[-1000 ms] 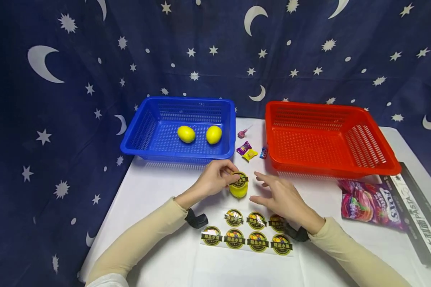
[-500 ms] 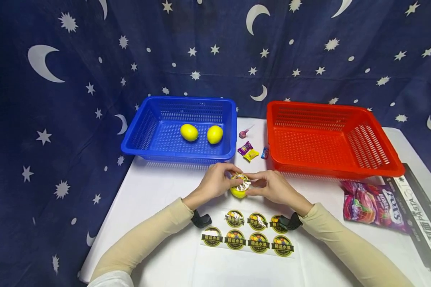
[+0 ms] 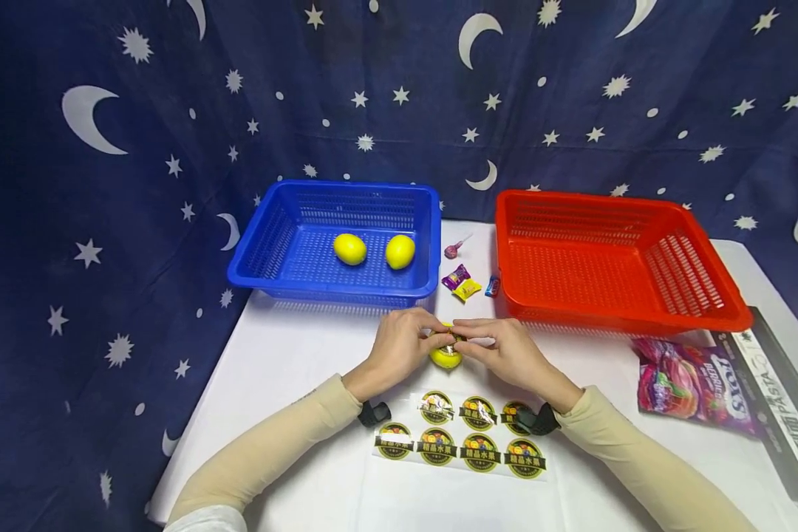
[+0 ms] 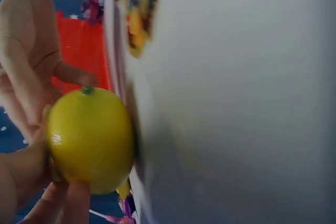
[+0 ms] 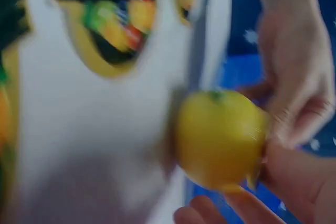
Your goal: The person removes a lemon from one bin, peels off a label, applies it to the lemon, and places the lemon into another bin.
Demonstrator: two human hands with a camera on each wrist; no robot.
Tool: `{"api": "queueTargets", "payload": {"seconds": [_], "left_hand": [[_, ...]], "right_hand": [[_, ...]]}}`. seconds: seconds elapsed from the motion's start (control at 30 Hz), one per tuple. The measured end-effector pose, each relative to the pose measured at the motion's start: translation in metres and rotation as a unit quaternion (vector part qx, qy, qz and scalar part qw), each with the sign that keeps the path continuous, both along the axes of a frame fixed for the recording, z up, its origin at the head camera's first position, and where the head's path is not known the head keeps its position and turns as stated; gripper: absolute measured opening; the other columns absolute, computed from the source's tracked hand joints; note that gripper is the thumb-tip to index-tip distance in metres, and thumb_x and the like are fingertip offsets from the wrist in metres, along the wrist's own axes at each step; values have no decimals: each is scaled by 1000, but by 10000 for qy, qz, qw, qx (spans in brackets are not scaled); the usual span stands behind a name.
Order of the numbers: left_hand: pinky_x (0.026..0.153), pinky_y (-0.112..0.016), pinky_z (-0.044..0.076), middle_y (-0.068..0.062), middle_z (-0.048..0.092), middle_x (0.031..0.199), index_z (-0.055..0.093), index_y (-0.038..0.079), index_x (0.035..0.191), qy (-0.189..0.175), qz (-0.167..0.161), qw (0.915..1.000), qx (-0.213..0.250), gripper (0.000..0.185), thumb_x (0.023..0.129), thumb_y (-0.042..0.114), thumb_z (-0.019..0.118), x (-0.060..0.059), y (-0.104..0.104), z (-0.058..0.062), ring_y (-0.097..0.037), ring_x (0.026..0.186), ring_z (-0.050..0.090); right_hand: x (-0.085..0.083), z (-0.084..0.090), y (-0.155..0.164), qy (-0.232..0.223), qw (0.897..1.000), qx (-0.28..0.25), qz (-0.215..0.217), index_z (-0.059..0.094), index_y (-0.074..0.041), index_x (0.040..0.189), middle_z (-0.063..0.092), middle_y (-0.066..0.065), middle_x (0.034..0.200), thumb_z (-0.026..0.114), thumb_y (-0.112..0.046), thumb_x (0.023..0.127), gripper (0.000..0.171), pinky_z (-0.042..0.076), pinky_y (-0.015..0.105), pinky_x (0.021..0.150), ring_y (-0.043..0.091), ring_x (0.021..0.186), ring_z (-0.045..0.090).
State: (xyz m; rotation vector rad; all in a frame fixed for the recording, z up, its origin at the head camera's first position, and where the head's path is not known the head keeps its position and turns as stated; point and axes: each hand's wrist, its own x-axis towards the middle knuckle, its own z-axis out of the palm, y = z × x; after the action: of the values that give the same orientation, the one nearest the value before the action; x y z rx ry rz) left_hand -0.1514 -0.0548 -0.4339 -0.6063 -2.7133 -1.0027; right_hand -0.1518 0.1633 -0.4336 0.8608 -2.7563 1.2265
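Head view: a yellow lemon (image 3: 446,357) sits on the white table (image 3: 306,355), just before the blue basket (image 3: 266,244); left hand (image 3: 399,347) and right hand (image 3: 505,352) together clasp it. Star-and-moon cloth (image 3: 106,222) hangs behind the basket.

Lemon (image 3: 446,357) mostly hidden under both hands' fingers (image 3: 468,330); sticker sheet (image 5: 105,40) blurred; black box (image 3: 781,399) cut off.

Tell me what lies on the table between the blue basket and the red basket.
In the head view: a pink lollipop, a purple candy, a yellow candy, and a small blue-wrapped sweet.
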Motion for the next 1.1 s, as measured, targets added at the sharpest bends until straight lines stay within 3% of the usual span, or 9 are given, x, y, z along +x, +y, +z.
{"api": "queueTargets", "payload": {"seconds": [0.1,0.27,0.5,0.63,0.7,0.77,0.87,0.97,1.1], "left_hand": [[69,-20,56,-1,81,102,84,16,97,-319,-151,9993,159,20,86,32,82,-1,-7,-1,-13,84,77],[72,-23,57,-4,79,113,82,12,101,-885,-282,9946,452,22,84,26,84,1,-14,-2,-19,92,77],[78,-25,58,-5,78,115,82,12,101,-911,-293,9938,562,20,84,24,84,3,-14,-7,-21,98,77],[77,-25,59,-5,78,115,82,12,101,-884,-326,9943,499,21,85,24,83,3,-14,-5,-21,96,77],[77,-24,58,-6,78,114,82,12,101,-778,-378,9952,453,20,85,25,83,4,-14,-4,-20,94,77],[74,-23,58,-6,79,112,82,11,101,-691,-467,9956,424,20,86,24,83,5,-14,-2,-19,91,78],[72,-23,59,-7,79,111,82,10,106,-608,-562,9957,419,23,88,24,81,6,-12,2,-17,84,78],[79,-26,58,-7,77,120,79,8,115,-652,-591,9949,493,29,94,27,75,9,-6,8,-15,84,78],[82,-22,57,-6,72,132,75,8,122,-505,-770,9940,593,34,98,31,69,8,10,21,-14,91,78]], "right_hand": [[1,-5,-7,198,9998,13,-44,78,-11,119,75,11,124,81,-21,89,32,63,33,78,31,111,73],[3,-10,-10,-352,9977,-492,-304,81,-6,109,75,14,121,83,-13,86,24,62,26,74,30,104,76],[1,-10,-10,-897,9922,-762,-405,81,-4,103,75,16,120,79,-8,89,15,61,24,78,30,103,76],[2,-5,-11,-1477,9861,-736,-197,73,-2,115,72,19,126,83,-10,84,33,62,30,81,34,105,75],[3,-3,-14,-1386,9898,-322,-51,66,-7,124,73,15,122,88,-18,80,50,61,31,82,28,97,76],[5,-3,-19,-951,9953,190,37,62,-14,128,73,6,118,93,-26,75,63,57,27,78,18,87,72],[7,-3,-22,-248,9969,742,-37,63,-18,128,75,-2,108,95,-32,71,67,47,26,72,12,75,62],[12,11,-12,-210,9949,976,-114,67,-19,122,76,-3,109,96,-32,69,62,51,27,75,11,83,67],[19,60,27,-399,9934,1077,-26,69,-17,118,76,1,109,97,-32,67,61,59,29,72,16,87,72]]}}
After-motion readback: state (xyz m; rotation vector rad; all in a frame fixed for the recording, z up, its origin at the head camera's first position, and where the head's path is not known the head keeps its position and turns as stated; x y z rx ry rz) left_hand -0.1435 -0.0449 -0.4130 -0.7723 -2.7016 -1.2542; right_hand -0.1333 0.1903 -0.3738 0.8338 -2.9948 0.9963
